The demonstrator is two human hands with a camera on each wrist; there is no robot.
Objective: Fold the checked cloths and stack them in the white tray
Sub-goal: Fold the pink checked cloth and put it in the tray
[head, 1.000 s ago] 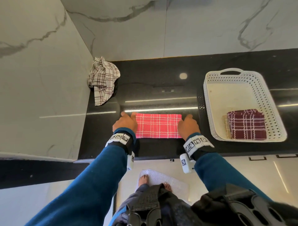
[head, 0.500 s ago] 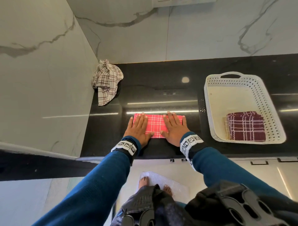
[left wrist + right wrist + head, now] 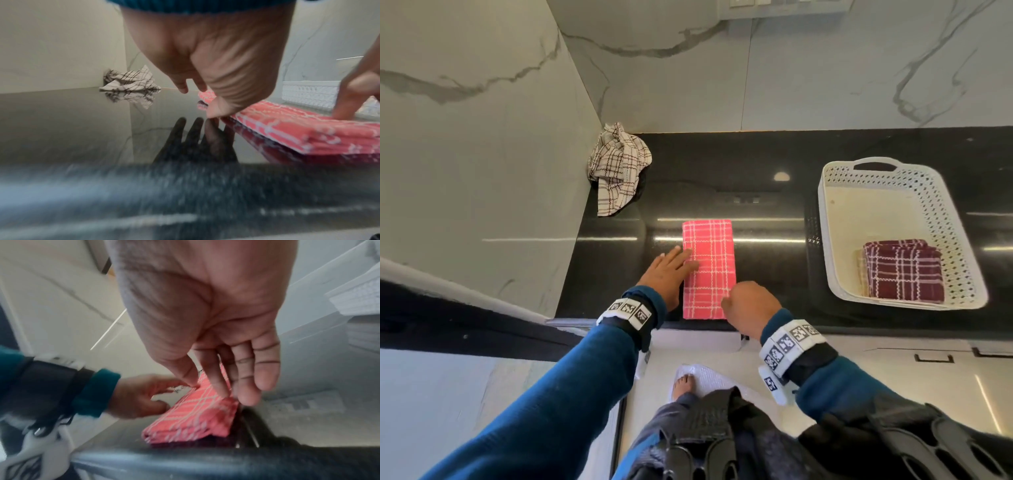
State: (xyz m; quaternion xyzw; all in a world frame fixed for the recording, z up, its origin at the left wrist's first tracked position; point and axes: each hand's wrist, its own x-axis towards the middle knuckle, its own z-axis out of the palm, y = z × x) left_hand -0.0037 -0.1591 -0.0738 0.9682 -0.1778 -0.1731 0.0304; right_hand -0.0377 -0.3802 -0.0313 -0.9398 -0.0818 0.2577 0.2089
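Nearest the counter edge: right hand (image 3: 750, 305) at the near right corner of the pink checked cloth (image 3: 710, 263), fingers bent down w/ tips on the fabric; wrist view shows them fairly straight, pressing, not wrapped round anything. Left hand (image 3: 671, 274) just beyond, flat and relaxed, fingers straight, tips resting on the cloth's left edge. Cloth is folded into a narrow strip, lying lengthwise away from the person on the black countertop (image 3: 763, 260), several layers thick at the near end. Further right: white tray (image 3: 832, 274) w/ a folded maroon checked cloth (image 3: 904, 270) in its near end. Far back left corner, vs the marble wall: crumpled cream checked cloth (image 3: 618, 164), unfolded.
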